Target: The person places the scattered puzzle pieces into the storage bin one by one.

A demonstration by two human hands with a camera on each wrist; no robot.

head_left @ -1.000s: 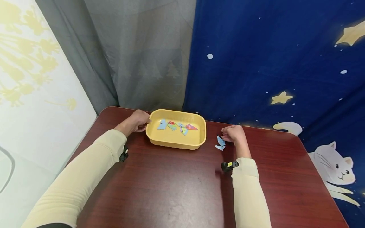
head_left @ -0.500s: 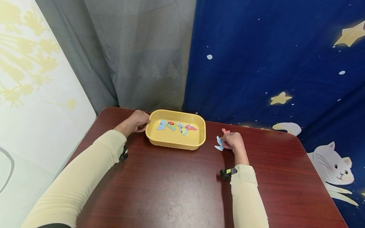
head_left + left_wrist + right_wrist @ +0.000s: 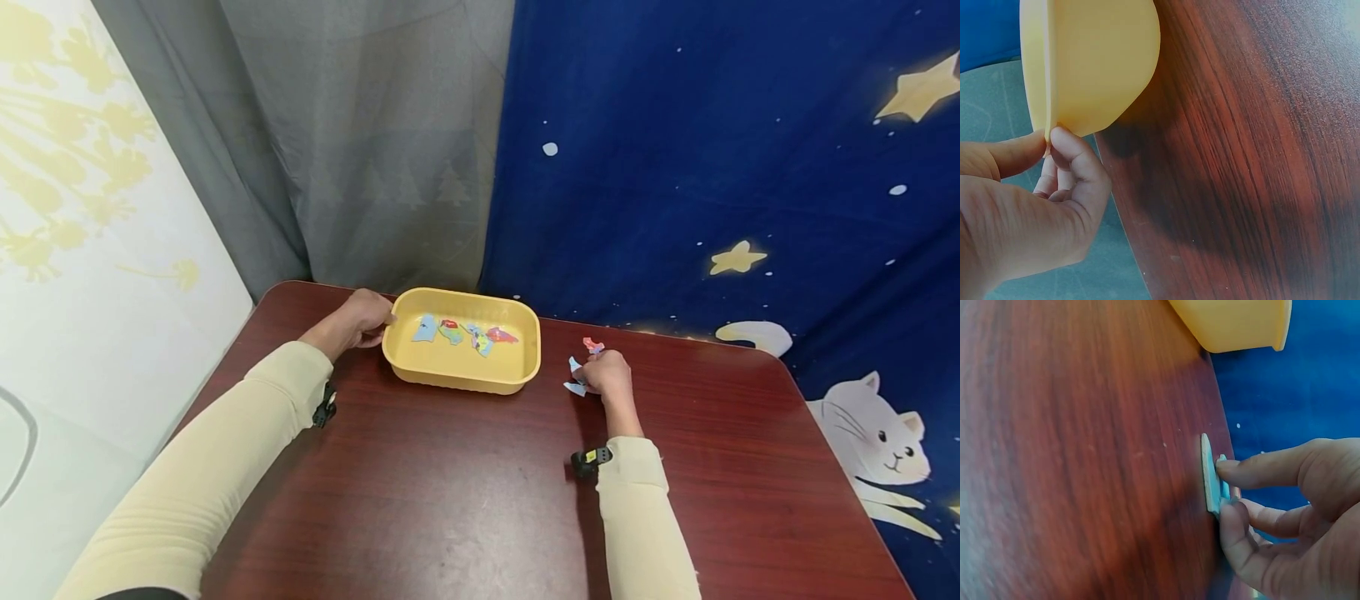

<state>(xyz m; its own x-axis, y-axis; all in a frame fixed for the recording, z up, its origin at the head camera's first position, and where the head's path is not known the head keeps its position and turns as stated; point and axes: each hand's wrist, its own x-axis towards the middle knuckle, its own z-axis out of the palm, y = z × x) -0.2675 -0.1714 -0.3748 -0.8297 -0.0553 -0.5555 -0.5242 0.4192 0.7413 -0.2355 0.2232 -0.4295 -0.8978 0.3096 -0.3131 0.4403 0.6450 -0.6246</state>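
My left hand (image 3: pixel 367 315) pinches the left rim of a yellow plastic tray (image 3: pixel 457 380) between thumb and fingers, as the left wrist view shows close up. Inside the tray lie several flat puzzle pieces (image 3: pixel 425 328), blue, green and red. To the tray's right, my right hand (image 3: pixel 609 373) reaches down to the table. Its thumb and finger pinch a small light-blue puzzle piece (image 3: pixel 1225 487), partly hidden by the fingertips. Right beside that lies another light-blue piece (image 3: pixel 1209 475), on the near side. A red puzzle piece (image 3: pixel 592 344) lies just beyond the hand.
Everything stands near the far edge of a dark red wooden table (image 3: pixel 465 483). Behind it hang a grey curtain (image 3: pixel 390 167) and a blue starry curtain (image 3: pixel 637 167). A white panel (image 3: pixel 112 250) rises on the left.
My right hand has come toward me and slightly left, onto the light-blue pieces. The red piece, hidden a second ago, now shows beyond it. My left hand and the tray stay put.
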